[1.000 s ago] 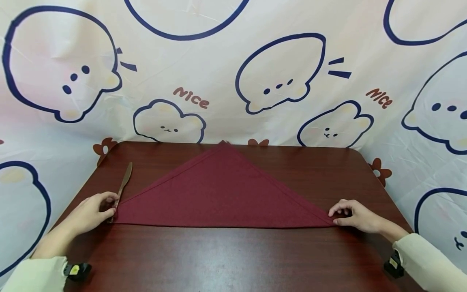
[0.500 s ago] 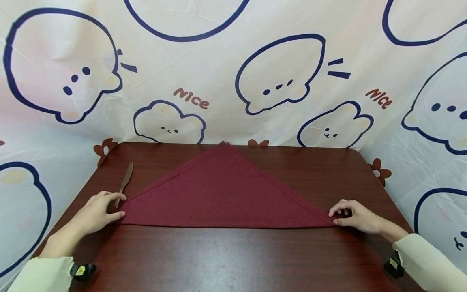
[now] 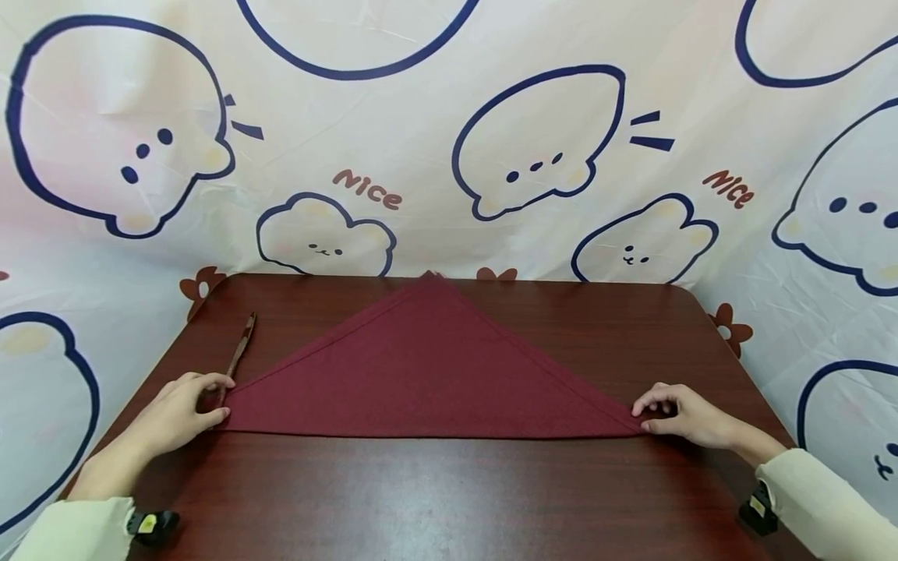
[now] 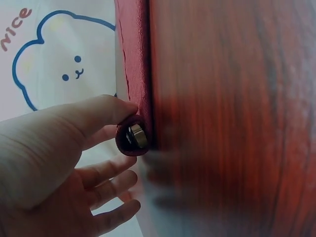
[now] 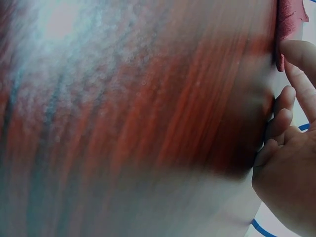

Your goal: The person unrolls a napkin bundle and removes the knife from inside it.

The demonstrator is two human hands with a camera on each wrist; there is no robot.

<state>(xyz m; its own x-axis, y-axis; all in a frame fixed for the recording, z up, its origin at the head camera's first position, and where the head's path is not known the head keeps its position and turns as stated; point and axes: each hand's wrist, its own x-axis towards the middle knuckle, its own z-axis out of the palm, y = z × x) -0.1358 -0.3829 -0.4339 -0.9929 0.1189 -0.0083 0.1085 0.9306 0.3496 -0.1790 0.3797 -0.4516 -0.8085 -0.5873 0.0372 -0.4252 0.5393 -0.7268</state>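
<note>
A dark red cloth napkin (image 3: 428, 366) lies as a wide triangle, its point toward the back and its long edge toward me. A table knife (image 3: 242, 340) lies at its left corner, blade pointing away. My left hand (image 3: 171, 411) pinches that corner and the knife between thumb and fingers. In the left wrist view the cloth curls round the metal handle end (image 4: 138, 135), with the thumb on the roll and the other fingers apart. My right hand (image 3: 691, 415) pinches the napkin's right corner, thumb on the cloth (image 5: 289, 22) and remaining fingers curled.
The dark brown wooden table (image 3: 435, 499) carries the napkin across its middle. A pale printed sheet (image 3: 421, 148) with cartoon outlines hangs behind it and along both sides. Black wrist cameras (image 3: 154, 527) sit at both sleeve cuffs.
My left hand has shifted right, then slightly back left. The knife has turned so its blade shows narrower, and the napkin's left corner now wraps its handle. The right hand stays put.
</note>
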